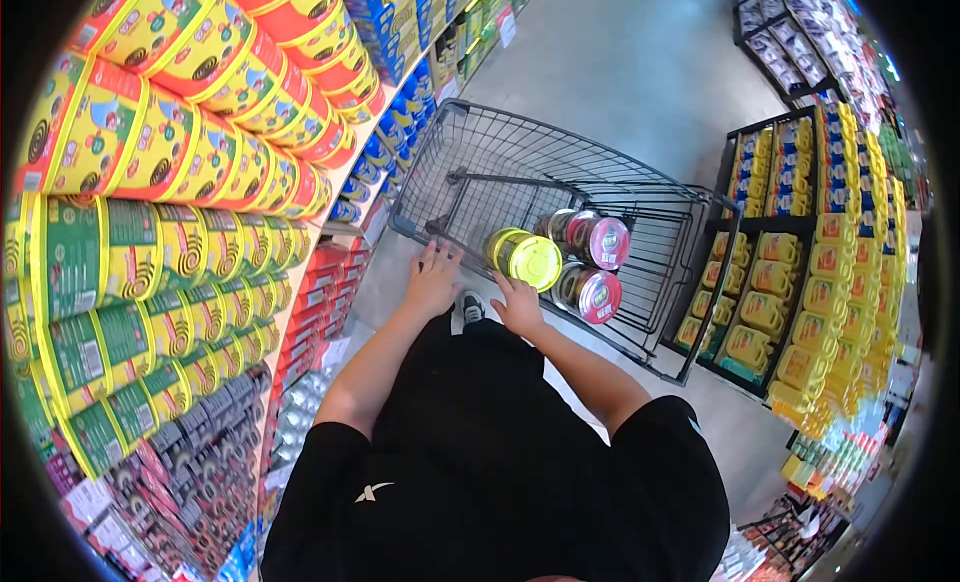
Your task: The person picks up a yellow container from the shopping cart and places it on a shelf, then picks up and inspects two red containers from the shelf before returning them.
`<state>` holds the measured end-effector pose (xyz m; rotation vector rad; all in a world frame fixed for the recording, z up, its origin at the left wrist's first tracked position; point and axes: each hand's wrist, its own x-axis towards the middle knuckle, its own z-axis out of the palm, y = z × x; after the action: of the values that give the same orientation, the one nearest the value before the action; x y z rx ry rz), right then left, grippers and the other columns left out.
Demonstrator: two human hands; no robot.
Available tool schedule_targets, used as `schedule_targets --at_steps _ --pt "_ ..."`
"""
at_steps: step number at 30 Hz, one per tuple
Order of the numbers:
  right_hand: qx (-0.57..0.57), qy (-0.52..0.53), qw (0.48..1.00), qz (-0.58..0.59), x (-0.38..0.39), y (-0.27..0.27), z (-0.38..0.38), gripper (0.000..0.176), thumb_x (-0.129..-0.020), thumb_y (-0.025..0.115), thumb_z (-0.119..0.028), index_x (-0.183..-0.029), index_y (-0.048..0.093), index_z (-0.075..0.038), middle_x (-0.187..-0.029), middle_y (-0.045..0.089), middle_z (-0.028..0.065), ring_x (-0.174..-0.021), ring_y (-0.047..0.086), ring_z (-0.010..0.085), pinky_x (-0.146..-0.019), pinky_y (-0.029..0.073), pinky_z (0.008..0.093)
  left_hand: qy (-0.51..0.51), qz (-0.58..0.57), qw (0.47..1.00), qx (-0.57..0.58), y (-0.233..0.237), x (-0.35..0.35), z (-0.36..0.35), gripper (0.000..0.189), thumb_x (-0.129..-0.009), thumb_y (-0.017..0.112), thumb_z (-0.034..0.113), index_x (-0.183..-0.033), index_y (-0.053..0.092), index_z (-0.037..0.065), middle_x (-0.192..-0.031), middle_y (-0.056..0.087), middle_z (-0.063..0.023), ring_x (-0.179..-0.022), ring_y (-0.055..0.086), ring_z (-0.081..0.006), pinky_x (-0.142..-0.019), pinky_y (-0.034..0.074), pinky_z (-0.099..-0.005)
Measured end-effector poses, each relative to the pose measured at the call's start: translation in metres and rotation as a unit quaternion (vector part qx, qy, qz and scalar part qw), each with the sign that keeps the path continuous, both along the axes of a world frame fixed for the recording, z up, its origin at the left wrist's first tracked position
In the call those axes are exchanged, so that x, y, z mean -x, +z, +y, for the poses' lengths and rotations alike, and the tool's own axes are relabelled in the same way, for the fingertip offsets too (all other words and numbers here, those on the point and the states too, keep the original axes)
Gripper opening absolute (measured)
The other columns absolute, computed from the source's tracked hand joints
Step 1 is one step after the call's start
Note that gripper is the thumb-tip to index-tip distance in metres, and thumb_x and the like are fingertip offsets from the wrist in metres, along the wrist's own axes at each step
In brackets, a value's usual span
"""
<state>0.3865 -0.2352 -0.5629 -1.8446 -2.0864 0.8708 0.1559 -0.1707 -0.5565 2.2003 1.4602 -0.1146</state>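
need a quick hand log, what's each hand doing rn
Left hand: open, fingers at the cart rim, nothing seen held.
Right hand: open, by the yellow tub; whether it touches cannot be told.

Bright, fairly even indoor light, soft pale sheen across the floor (610, 52), dark shirt (500, 462) losing detail, left hand (435, 279) and right hand (517, 304) reasonably clear, strong fisheye bending, blurred colour-fringed rim, black corners

Metal cart (600, 172); cloth shirt (480, 452) (v. matt)
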Motion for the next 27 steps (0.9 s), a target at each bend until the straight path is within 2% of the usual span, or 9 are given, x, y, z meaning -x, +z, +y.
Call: schedule_targets --at_steps 3,10,11,15,19,22,23,26,27 --pt "0.048 0.007 0.990 0.132 -0.018 -0.009 -0.007 0.049 -0.088 0.074 -0.029 -0.130 0.060 -0.008 -0.119 0.065 0.0162 -0.116 0.058 0.0390 -0.101 0.044 0.0492 -0.001 0.029 0.999 -0.017 0.001 -0.006 -0.020 0.075 -0.091 0.069 0.038 -0.156 0.036 0.019 -0.164 0.029 -0.0130 -0.155 0.014 -0.0383 -0.116 0.020 -0.0703" --pt "-0.057 -0.183 0.981 0.006 -0.085 -0.045 0.002 0.057 -0.086 0.077 -0.029 -0.132 0.056 -0.001 -0.127 0.059 0.0249 -0.119 0.055 0.0424 -0.104 0.045 0.0473 0.031 0.039 0.998 0.038 0.019 -0.002 -0.049 0.069 -0.090 0.069 0.036 -0.152 0.043 0.021 -0.159 0.036 -0.0115 -0.154 0.018 -0.0365 -0.118 0.018 -0.0693" --pt "-0.024 -0.182 0.983 0.019 -0.099 -0.067 0.002 0.072 -0.082 0.081 -0.036 -0.138 0.053 0.000 -0.132 0.057 0.0250 -0.123 0.054 0.0417 -0.106 0.044 0.0470 0.034 0.040 0.998 0.037 0.020 0.000 -0.054 0.068 -0.090 0.069 0.035 -0.152 0.044 0.021 -0.159 0.037 -0.0110 -0.154 0.018 -0.0361 -0.118 0.017 -0.0692" --pt "0.123 -0.161 0.978 0.050 -0.110 -0.076 0.018 0.097 -0.074 0.086 -0.049 -0.145 0.046 0.002 -0.137 0.058 0.0256 -0.128 0.056 0.0382 -0.108 0.045 0.0437 0.042 0.033 0.998 0.019 0.016 0.007 -0.078 0.065 -0.088 0.070 0.035 -0.148 0.048 0.023 -0.155 0.043 -0.0096 -0.153 0.022 -0.0350 -0.119 0.016 -0.0688" --pt "0.270 -0.125 0.950 0.094 -0.116 -0.108 0.023 0.115 -0.065 0.091 -0.054 -0.150 0.040 0.004 -0.140 0.057 0.0264 -0.134 0.054 0.0349 -0.112 0.041 0.0417 0.052 0.008 0.999 0.004 0.018 0.017 -0.107 0.063 -0.086 0.072 0.033 -0.145 0.052 0.022 -0.151 0.047 -0.0095 -0.152 0.025 -0.0348 -0.119 0.017 -0.0683" --pt "0.370 -0.093 0.906 0.182 -0.124 -0.150 0.021 0.116 -0.065 0.091 -0.054 -0.151 0.040 0.004 -0.141 0.057 0.0260 -0.134 0.054 0.0345 -0.113 0.040 0.0415 0.067 0.003 0.998 0.015 0.024 0.020 -0.122 0.065 -0.085 0.073 0.032 -0.144 0.053 0.017 -0.150 0.048 -0.0109 -0.151 0.026 -0.0365 -0.120 0.019 -0.0655" --pt "0.384 -0.077 0.904 0.171 -0.125 -0.157 0.021 0.111 -0.068 0.090 -0.050 -0.151 0.041 0.004 -0.147 0.052 0.0244 -0.137 0.050 0.0326 -0.115 0.037 0.0400 0.074 0.001 0.997 0.026 0.026 0.021 -0.127 0.066 -0.085 0.074 0.033 -0.144 0.052 0.014 -0.150 0.047 -0.0121 -0.151 0.026 -0.0381 -0.120 0.020 -0.0636" --pt "0.408 -0.112 0.864 0.273 -0.108 -0.148 0.018 0.105 -0.072 0.089 -0.046 -0.151 0.041 0.004 -0.152 0.047 0.0235 -0.141 0.045 0.0308 -0.116 0.034 0.0383 0.092 -0.055 0.993 0.053 0.016 0.031 -0.144 0.069 -0.086 0.073 0.036 -0.145 0.050 0.008 -0.150 0.045 -0.0173 -0.151 0.023 -0.0435 -0.122 0.022 -0.0576" --pt "0.409 -0.103 0.872 0.247 -0.101 -0.151 0.020 0.104 -0.080 0.088 -0.021 -0.159 0.024 0.000 -0.150 0.048 0.0177 -0.128 0.056 0.0233 -0.106 0.045 0.0354 0.098 -0.081 0.990 0.061 0.012 0.035 -0.149 0.071 -0.087 0.073 0.038 -0.146 0.049 0.006 -0.151 0.044 -0.0193 -0.151 0.021 -0.0454 -0.122 0.023 -0.0555"
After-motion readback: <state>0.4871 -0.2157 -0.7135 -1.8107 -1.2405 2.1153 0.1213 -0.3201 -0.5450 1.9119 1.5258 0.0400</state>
